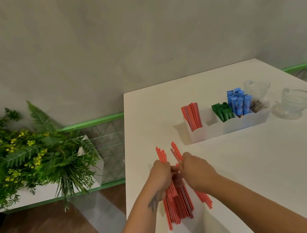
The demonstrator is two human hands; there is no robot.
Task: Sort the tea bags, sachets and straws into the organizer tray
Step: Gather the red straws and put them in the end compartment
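Note:
A bundle of red straws [177, 206] lies on the white table [260, 169] near its left edge. My left hand [160, 174] grips one part of the bundle and my right hand [196, 170] grips another part, the two sheaves spreading apart at the far tips. The white organizer tray [228, 126] stands further back. Its left compartment holds upright red straws [191, 116], then come green sachets [222, 112], blue sachets [239, 102] and some small brownish packets [258, 106] at the right end.
Two clear glass cups [257, 87] [297, 101] stand right of the tray. Off the table's left edge are a planter of green foliage [22, 158], a green rail and a wooden floor. A grey wall rises behind.

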